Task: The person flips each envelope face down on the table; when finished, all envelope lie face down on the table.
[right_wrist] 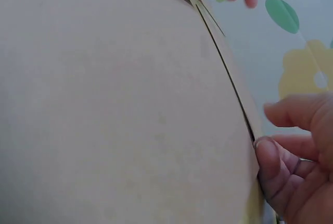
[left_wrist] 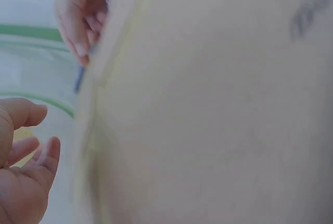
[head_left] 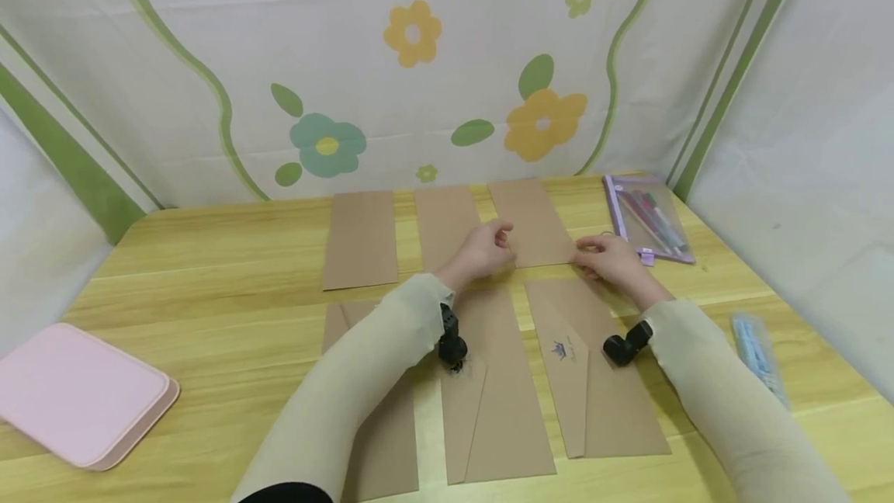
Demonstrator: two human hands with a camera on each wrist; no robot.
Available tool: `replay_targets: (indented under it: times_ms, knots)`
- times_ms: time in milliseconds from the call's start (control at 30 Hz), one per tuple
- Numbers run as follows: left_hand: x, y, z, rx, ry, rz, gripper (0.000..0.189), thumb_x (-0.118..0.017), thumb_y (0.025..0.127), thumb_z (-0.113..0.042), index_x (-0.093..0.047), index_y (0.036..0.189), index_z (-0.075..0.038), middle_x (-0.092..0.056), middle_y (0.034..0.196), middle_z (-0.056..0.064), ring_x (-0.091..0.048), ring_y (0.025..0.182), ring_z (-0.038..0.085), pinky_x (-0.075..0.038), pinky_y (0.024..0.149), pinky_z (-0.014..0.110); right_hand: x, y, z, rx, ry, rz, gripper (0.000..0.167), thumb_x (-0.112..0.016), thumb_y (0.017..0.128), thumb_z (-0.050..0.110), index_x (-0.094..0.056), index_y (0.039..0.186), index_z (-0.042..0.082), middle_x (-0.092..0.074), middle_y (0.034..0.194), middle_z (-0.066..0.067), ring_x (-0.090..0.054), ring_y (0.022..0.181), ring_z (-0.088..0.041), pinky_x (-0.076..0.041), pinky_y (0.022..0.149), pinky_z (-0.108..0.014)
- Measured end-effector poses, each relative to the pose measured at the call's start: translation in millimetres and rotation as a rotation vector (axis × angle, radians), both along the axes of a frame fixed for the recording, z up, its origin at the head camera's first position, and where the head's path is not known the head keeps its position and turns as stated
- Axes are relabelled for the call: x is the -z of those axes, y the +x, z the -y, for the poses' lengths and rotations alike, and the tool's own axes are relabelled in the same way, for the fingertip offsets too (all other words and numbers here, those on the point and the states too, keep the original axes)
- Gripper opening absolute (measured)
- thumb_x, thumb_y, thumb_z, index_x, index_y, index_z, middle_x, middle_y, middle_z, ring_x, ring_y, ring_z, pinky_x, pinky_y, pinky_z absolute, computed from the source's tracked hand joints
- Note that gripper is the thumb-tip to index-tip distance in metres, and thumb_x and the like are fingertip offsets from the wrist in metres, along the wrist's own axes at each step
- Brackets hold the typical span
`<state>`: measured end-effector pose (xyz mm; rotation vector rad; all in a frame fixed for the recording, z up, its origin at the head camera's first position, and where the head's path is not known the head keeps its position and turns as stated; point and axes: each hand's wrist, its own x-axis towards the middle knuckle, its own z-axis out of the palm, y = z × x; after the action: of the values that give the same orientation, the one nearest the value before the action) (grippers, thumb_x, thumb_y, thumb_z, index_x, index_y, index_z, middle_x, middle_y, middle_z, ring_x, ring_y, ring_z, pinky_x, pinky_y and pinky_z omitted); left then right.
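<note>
Brown paper envelopes lie flat in a far row and a near row on the wooden table. My left hand [head_left: 485, 248], fingers loosely bent and thumb apart, is at the left edge of the far right envelope [head_left: 534, 220]; nothing is between its fingers. At that envelope's lower right corner, the fingertips of my right hand [head_left: 611, 258] touch the edge. Below it lies a near-row envelope [head_left: 615, 402] with a pointed flap and a dark crown print. My left forearm partly hides the near middle envelope [head_left: 517, 418] and near left envelope [head_left: 391, 441].
The far left envelope [head_left: 360, 239] and far middle envelope [head_left: 447, 216] lie beside it. A purple-edged pouch of pens [head_left: 649, 216] sits at the back right, a blue item in clear wrapping [head_left: 757, 355] at the right. A pink case [head_left: 84, 394] is on the left.
</note>
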<state>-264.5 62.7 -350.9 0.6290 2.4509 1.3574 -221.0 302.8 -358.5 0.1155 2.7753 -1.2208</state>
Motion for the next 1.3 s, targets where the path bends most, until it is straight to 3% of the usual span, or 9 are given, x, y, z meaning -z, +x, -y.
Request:
replay_targets:
  times_ms: [100, 200, 267, 400, 533, 767, 967, 1133, 1300]
  knots:
    - [-15.2, 9.1, 12.0, 0.023, 0.088, 0.015, 0.05, -0.061, 0.085, -0.004, -0.045, 0.133, -0.004, -0.052, 0.121, 0.017, -0.052, 0.105, 0.021, -0.046, 0.086, 0.027, -3.9, 4.5, 0.7, 0.038, -0.105, -0.042, 0.05, -0.055, 0.092, 0.022, -0.045, 0.129, -0.009, -0.056, 0.105, -0.023, -0.059, 0.069, -0.01, -0.053, 0.064, -0.021]
    - [-30.4, 20.3, 29.6, 0.063, 0.155, 0.029, 0.05, -0.063, 0.085, -0.005, -0.046, 0.133, -0.005, -0.052, 0.12, 0.017, -0.053, 0.105, 0.021, -0.047, 0.087, 0.027, -14.6, 13.0, 1.9, 0.058, -0.135, -0.117, 0.046, -0.051, 0.094, 0.025, -0.047, 0.126, -0.009, -0.056, 0.11, -0.024, -0.06, 0.074, -0.009, -0.053, 0.068, -0.022]
    - [-38.1, 29.7, 44.7, 0.078, 0.184, 0.042, 0.05, -0.063, 0.085, -0.006, -0.046, 0.132, -0.007, -0.052, 0.117, 0.014, -0.053, 0.104, 0.02, -0.047, 0.086, 0.026, -23.5, 19.8, 6.1, 0.06, -0.166, -0.156, 0.044, -0.051, 0.094, 0.027, -0.05, 0.123, -0.006, -0.059, 0.106, -0.015, -0.06, 0.075, -0.008, -0.053, 0.069, -0.022]
    - [-49.9, 50.2, 76.2, 0.087, 0.199, 0.048, 0.051, -0.064, 0.085, -0.005, -0.046, 0.132, -0.007, -0.052, 0.114, 0.011, -0.054, 0.104, 0.021, -0.048, 0.087, 0.027, -37.2, 34.6, 24.2, 0.022, -0.394, -0.173, 0.021, -0.055, 0.092, 0.018, -0.056, 0.11, 0.006, -0.061, 0.085, 0.005, -0.059, 0.071, -0.006, -0.053, 0.066, -0.02]
    - [-55.4, 71.3, 112.3, 0.09, 0.189, 0.041, 0.052, -0.064, 0.084, -0.003, -0.045, 0.133, -0.005, -0.052, 0.115, 0.012, -0.054, 0.107, 0.025, -0.047, 0.091, 0.029, -43.5, 52.0, 54.1, -0.076, -0.529, -0.133, 0.02, -0.054, 0.091, 0.008, -0.054, 0.111, 0.004, -0.061, 0.081, 0.005, -0.062, 0.073, -0.009, -0.054, 0.069, -0.022]
    - [-42.8, 105.9, 180.8, 0.01, 0.188, 0.047, 0.054, -0.065, 0.084, -0.003, -0.043, 0.133, -0.002, -0.049, 0.12, 0.022, -0.053, 0.107, 0.03, -0.049, 0.088, 0.03, -43.9, 78.1, 109.6, -0.217, -0.49, -0.003, 0.044, -0.056, 0.089, 0.005, -0.041, 0.128, -0.01, -0.06, 0.089, -0.009, -0.063, 0.079, -0.014, -0.054, 0.073, -0.03]
    - [-27.4, 135.0, 229.2, -0.115, 0.061, 0.03, 0.057, -0.066, 0.084, -0.01, -0.04, 0.135, -0.003, -0.048, 0.12, 0.02, -0.053, 0.107, 0.03, -0.048, 0.088, 0.036, -37.4, 92.2, 155.1, -0.326, -0.537, 0.08, 0.046, -0.059, 0.084, 0.002, -0.044, 0.125, -0.01, -0.062, 0.088, -0.013, -0.064, 0.074, -0.017, -0.055, 0.07, -0.033]
    - [-20.4, 154.8, 251.0, -0.2, -0.027, 0.063, 0.062, -0.068, 0.084, -0.016, -0.038, 0.136, -0.001, -0.048, 0.12, 0.018, -0.053, 0.107, 0.028, -0.048, 0.086, 0.036, -29.1, 101.5, 189.2, -0.426, -0.487, 0.191, 0.048, -0.065, 0.081, 0.007, -0.047, 0.123, -0.008, -0.064, 0.081, -0.01, -0.064, 0.068, -0.018, -0.054, 0.066, -0.032]
    - [-15.0, 167.0, 258.2, -0.25, -0.044, 0.127, 0.068, -0.071, 0.081, -0.017, -0.037, 0.137, -0.001, -0.049, 0.122, 0.018, -0.054, 0.108, 0.027, -0.047, 0.089, 0.038, -20.2, 107.1, 212.6, -0.447, -0.402, 0.213, 0.054, -0.069, 0.074, 0.006, -0.049, 0.122, -0.008, -0.063, 0.076, -0.004, -0.059, 0.065, -0.011, -0.05, 0.063, -0.024]
